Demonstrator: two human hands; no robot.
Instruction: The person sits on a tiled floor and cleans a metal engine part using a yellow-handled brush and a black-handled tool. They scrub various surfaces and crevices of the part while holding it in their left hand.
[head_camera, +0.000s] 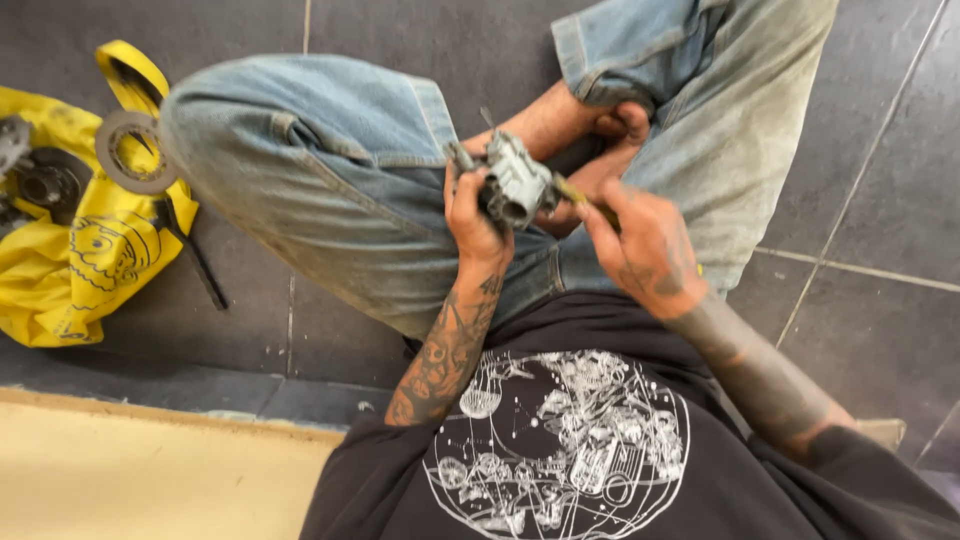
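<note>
Grey metal carburettor-like part (517, 185), held above the person's crossed legs, between both hands. From left: yellow bag (70, 265) on the dark tiled floor (880, 340), bearing a grey disc (133, 152) and black metal pieces; a black rod (195, 255) lies beside it. Left hand (473, 222), fingers curled around the part. Right hand (645, 250), fingers closed on a thin yellowish tool (585, 200) touching the part.
</note>
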